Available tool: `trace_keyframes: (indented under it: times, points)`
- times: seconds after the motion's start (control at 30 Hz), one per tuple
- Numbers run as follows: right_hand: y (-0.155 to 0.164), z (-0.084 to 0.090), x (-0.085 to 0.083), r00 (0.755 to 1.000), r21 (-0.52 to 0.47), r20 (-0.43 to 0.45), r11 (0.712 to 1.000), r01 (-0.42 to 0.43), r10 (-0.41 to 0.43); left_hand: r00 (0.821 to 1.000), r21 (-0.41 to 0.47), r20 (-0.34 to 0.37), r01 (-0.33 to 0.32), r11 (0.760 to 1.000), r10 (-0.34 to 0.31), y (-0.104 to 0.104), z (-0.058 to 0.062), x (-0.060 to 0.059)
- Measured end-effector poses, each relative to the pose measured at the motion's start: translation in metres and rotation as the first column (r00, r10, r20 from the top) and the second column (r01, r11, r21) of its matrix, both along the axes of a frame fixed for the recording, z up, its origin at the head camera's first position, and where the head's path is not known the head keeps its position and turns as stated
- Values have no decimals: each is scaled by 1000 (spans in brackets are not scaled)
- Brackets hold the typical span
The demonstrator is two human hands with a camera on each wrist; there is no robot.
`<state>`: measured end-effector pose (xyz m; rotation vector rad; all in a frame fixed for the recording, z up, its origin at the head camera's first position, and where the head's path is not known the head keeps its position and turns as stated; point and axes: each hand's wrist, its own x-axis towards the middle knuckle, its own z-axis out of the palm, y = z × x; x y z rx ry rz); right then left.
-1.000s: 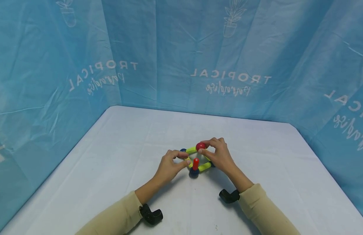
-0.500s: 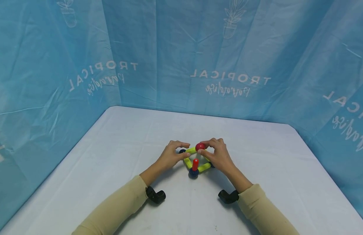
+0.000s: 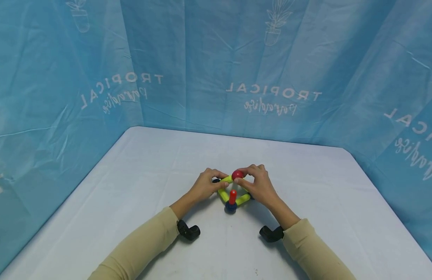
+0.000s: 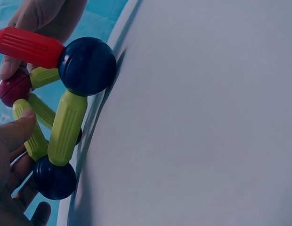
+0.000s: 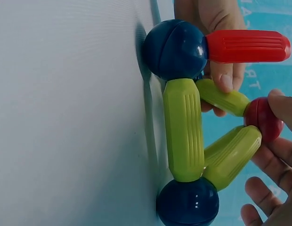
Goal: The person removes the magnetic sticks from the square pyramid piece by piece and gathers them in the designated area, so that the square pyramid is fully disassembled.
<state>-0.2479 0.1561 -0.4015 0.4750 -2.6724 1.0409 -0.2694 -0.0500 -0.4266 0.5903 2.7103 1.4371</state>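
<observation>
A construction of magnetic rods and balls stands on the white table. Dark blue balls sit at its near corner (image 3: 230, 207), left corner (image 4: 54, 178) and right corner (image 5: 188, 202). A red ball (image 3: 237, 174) is raised at the back, joined by yellow-green rods. From the near ball a red rod (image 3: 232, 196) points up. My left hand (image 3: 205, 186) pinches the yellow-green rod (image 4: 35, 141) between the left blue ball and the red ball, thumb on its near side. My right hand (image 3: 259, 184) pinches the red ball between thumb and fingers.
The white table (image 3: 160, 163) stretches out around the construction. Blue printed curtains (image 3: 202, 70) hang behind it and along both sides. Black wrist-worn devices (image 3: 189, 230) stick out from under both sleeves, low over the table.
My left hand has moved forward and slightly right from beside the red rod, and its thumb and fingers have closed on the back-left yellow-green rod. The right hand stays on the red ball.
</observation>
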Motion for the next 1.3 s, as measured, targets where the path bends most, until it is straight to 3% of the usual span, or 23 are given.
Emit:
trace_keyframes:
  times: [0.4, 0.93, 1.3]
  points:
    - [5, -4, 2, 997, -7, -15, 997, -71, 71, 998, 1, -29, -61, 998, 61, 3, -4, 19]
    - [2, -3, 4, 996, -4, -33, 997, -79, 79, 994, 19, -97, -55, 998, 57, 1, -2, 25]
    - [9, -3, 3, 996, -66, 27, 995, -79, 81, 988, 104, -35, -149, 983, 153, -7, -4, 30]
